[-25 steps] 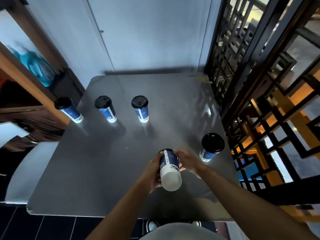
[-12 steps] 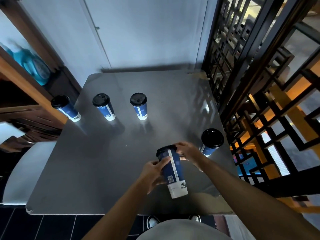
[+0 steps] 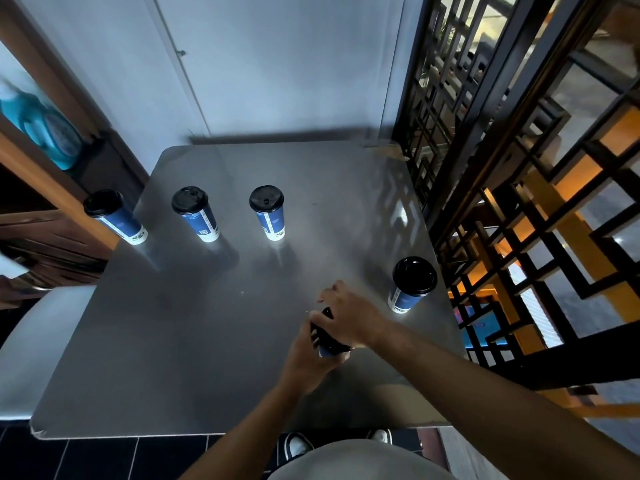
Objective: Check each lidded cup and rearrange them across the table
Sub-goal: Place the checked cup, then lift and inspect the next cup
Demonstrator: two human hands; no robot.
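Note:
Several blue-and-white paper cups with black lids are on a grey metal table (image 3: 194, 341). A row of three stands at the back left: one cup (image 3: 116, 216) at the table's left edge, a second cup (image 3: 197, 213), a third cup (image 3: 268, 212). Another cup (image 3: 410, 284) stands near the right edge. I hold one more cup (image 3: 329, 339) upright near the front middle. My left hand (image 3: 308, 358) wraps its body from below. My right hand (image 3: 349, 315) covers its black lid from above, so most of the cup is hidden.
A black lattice screen (image 3: 519, 168) runs along the table's right side. A wooden cabinet (image 3: 41, 202) and a pale seat (image 3: 38, 348) sit to the left. A wall with a door (image 3: 277, 64) is behind the table.
The held cup went from base-towards-me, through a tilt, to upright. My right hand moved from its side onto the lid. The other cups stayed put.

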